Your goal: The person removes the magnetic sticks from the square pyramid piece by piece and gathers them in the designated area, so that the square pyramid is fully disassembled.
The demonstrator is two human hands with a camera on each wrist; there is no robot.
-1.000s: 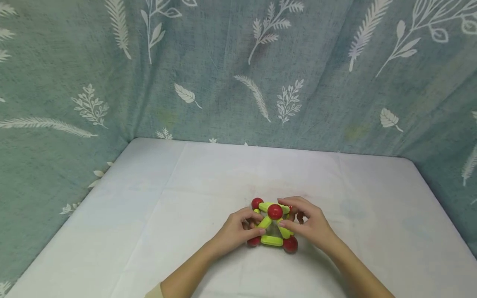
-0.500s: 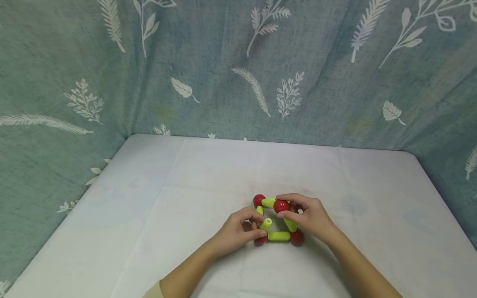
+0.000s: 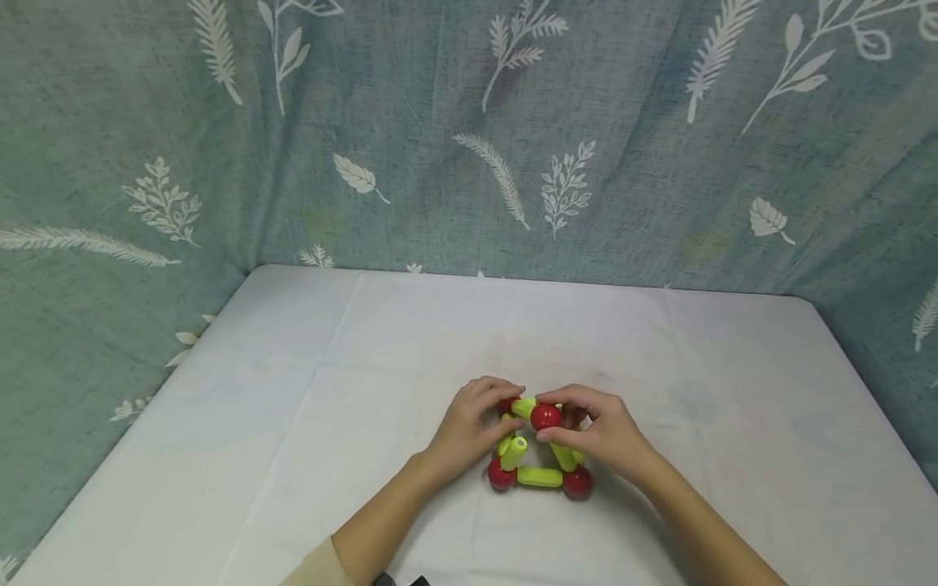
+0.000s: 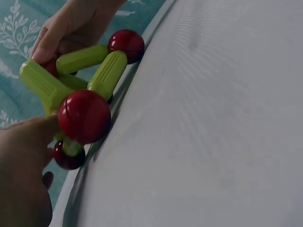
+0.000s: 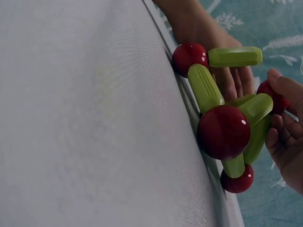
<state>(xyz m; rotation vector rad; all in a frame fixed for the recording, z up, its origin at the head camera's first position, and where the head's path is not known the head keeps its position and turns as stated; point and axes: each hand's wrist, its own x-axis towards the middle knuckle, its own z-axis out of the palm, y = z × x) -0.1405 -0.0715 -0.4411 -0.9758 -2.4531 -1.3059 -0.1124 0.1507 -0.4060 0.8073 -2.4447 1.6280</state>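
Note:
A small frame of green toy magnetic rods and red balls stands on the white table. My right hand (image 3: 604, 427) pinches the raised red ball (image 3: 545, 417) between thumb and fingers. From that ball a rod (image 3: 563, 456) slopes down to the front right ball (image 3: 577, 483). Another rod (image 3: 515, 452) rises from the front left ball (image 3: 502, 473), its upper end free. My left hand (image 3: 472, 419) bends its fingers and thumb about the back left ball (image 3: 507, 404). The left wrist view half hides the left fingertips, so a firm grip is unclear there.
The white cloth-covered table (image 3: 352, 342) spreads around the frame. A green leaf-patterned curtain (image 3: 432, 122) hangs along its back and sides. Two small dark items (image 3: 399, 579) show at the bottom edge of the head view.
The sloping front left rod has come away from the raised ball. My left hand has left that rod and moved back to the back left ball. The right hand keeps its ball.

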